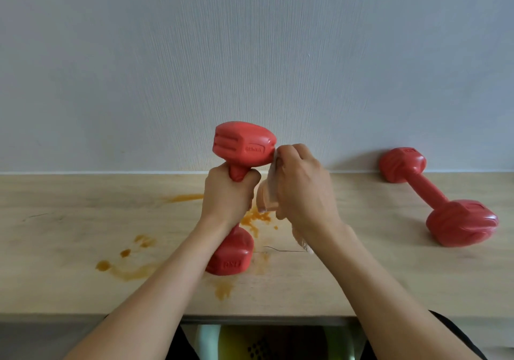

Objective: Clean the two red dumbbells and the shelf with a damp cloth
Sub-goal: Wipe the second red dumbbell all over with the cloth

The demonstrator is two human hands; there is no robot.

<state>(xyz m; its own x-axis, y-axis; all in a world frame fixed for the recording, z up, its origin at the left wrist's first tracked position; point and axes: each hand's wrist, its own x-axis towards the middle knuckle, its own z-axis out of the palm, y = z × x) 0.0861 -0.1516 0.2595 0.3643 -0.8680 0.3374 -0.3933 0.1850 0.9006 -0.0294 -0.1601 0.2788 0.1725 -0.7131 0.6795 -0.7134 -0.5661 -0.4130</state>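
Note:
One red dumbbell stands upright in the middle of the wooden shelf, its lower head resting on the board. My left hand grips its handle just under the upper head. My right hand holds a bunched pale orange cloth and presses it against the right side of the upper head. The second red dumbbell lies on its side at the right, one head close to the wall.
Orange-brown stains spread over the shelf left of and around the upright dumbbell. A pale textured wall rises directly behind the shelf. Below the front edge, a green and white object shows.

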